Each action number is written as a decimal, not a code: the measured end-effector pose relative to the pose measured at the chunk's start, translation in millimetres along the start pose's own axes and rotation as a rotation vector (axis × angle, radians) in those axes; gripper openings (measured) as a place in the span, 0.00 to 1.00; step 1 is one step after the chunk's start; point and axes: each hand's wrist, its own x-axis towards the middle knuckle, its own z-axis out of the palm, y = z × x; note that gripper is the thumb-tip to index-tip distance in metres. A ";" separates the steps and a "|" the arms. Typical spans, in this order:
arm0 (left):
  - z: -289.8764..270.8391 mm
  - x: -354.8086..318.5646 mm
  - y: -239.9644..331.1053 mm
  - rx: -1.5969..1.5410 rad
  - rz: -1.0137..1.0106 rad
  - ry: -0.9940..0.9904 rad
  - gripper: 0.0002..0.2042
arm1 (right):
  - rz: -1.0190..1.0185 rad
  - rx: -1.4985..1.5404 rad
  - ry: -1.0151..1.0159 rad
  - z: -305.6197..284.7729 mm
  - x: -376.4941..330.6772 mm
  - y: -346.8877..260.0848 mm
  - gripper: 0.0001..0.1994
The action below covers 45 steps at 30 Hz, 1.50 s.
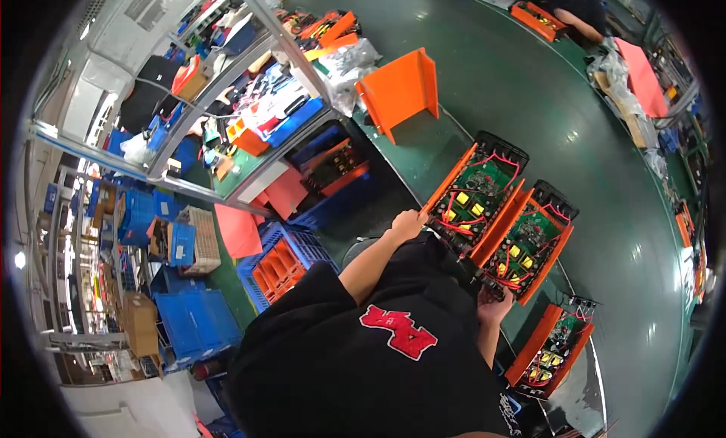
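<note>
Two orange-cased circuit-board units sit side by side in front of me, their open tops showing green boards, yellow transformers and red wires. My left hand (409, 225) is closed on the near left corner of the left unit (475, 192). My right hand (494, 305) has its fingers curled round the near end of the right unit (527, 246). The units' inner orange walls lie close together between the two boards. Black end pieces show at their far ends. What bears the units from below is hidden.
A third similar unit (550, 352) stands at the lower right. An orange metal housing (398, 94) lies ahead. To the left are a cluttered workbench (249, 162), a blue crate (314, 246) with orange parts, and blue bins (198, 322). Another person (578, 10) works at the far right.
</note>
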 end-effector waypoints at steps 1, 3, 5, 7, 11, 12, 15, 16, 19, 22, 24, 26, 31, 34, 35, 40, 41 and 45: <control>2.1 -0.2 -2.4 -0.003 -0.017 0.007 0.27 | 0.006 -0.008 -0.001 2.1 -2.2 -1.0 0.13; 4.9 -0.7 -7.7 -0.007 -0.044 0.048 0.27 | 0.012 -0.017 -0.004 7.0 -6.3 -1.5 0.14; 12.0 1.1 -16.5 -0.020 -0.065 0.059 0.27 | -0.008 -0.080 0.015 5.8 -5.4 -1.0 0.14; 14.8 2.7 -24.4 0.054 0.084 0.111 0.28 | 0.033 -0.096 -0.016 3.3 -6.4 -0.9 0.15; 7.5 1.6 -9.4 -0.062 -0.064 0.018 0.28 | 0.032 -0.130 0.007 -0.6 -5.5 -2.9 0.15; 5.4 0.0 -8.1 -0.064 -0.054 0.023 0.28 | 0.039 -0.118 0.012 -0.9 -6.3 -2.6 0.15; 13.8 6.0 -22.3 -0.026 0.003 0.058 0.28 | 0.041 -0.121 -0.013 -1.3 -1.3 -1.1 0.15; 14.1 5.4 -21.9 0.009 0.047 0.078 0.28 | 0.033 -0.139 -0.032 -3.6 0.3 -0.6 0.15; 9.6 3.4 -20.3 -0.100 -0.051 0.033 0.27 | 0.056 -0.138 -0.056 -5.8 5.2 0.1 0.15; 5.6 -2.8 -10.8 -0.029 0.041 0.056 0.26 | 0.027 -0.164 -0.034 -6.8 1.9 -1.7 0.15; 9.9 4.4 -13.9 -0.001 0.042 0.028 0.25 | 0.025 -0.148 -0.055 -6.0 -0.1 -2.3 0.15; 10.9 5.2 -10.7 -0.045 -0.005 0.037 0.23 | 0.024 -0.134 -0.053 -7.1 0.3 -5.0 0.14; 3.9 -4.7 -15.2 0.080 0.206 -0.029 0.10 | -0.021 -0.135 -0.060 -11.8 1.6 -3.0 0.13; 5.9 -1.5 -20.7 0.092 0.223 -0.036 0.10 | 0.027 -0.162 -0.111 -10.4 -1.6 -1.6 0.12; 8.4 2.6 -21.5 0.090 0.195 -0.038 0.13 | 0.014 -0.154 -0.114 -9.0 -0.8 -2.5 0.12; 11.0 8.5 -18.8 -0.115 -0.077 -0.037 0.23 | 0.042 -0.138 -0.077 -14.0 4.3 -3.0 0.15; 9.2 8.1 -16.5 -0.126 -0.077 -0.054 0.27 | 0.043 -0.155 -0.093 -15.9 5.8 -2.7 0.16; 7.8 5.2 -11.5 -0.119 -0.089 -0.030 0.26 | 0.028 -0.182 -0.104 -19.5 8.5 -2.7 0.18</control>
